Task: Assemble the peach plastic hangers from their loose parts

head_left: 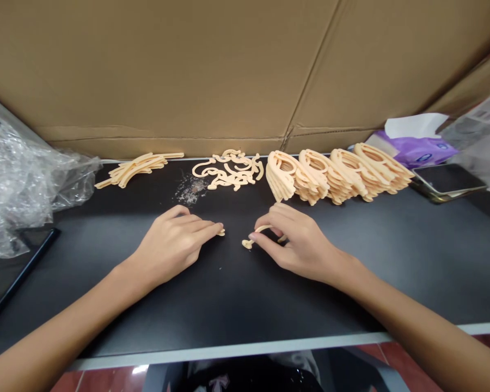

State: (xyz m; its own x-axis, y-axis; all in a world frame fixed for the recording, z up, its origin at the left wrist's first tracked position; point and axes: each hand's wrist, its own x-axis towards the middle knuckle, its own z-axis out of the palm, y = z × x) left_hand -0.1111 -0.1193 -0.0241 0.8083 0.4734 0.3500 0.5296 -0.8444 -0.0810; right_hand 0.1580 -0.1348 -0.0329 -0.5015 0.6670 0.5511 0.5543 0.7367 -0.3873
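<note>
My left hand (175, 245) lies palm down on the black table (237, 305), its fingers together, their tips touching a tiny peach-coloured piece (221, 232). A little to the right, my right hand (296, 239) is curled over a small curved peach-coloured plastic piece (253, 237), with thumb and fingers pinching it against the table. Part of that piece is hidden under the fingers.
Along the back edge lie a fan of peach strips (136, 166), a loose heap of curved offcuts (231, 170) and a leaning row of stacked ring-shaped parts (338, 174). Clear plastic bags (20, 185) sit left; a phone (449, 179) and purple tissue pack (416, 147) right. Cardboard (228, 71) walls the back.
</note>
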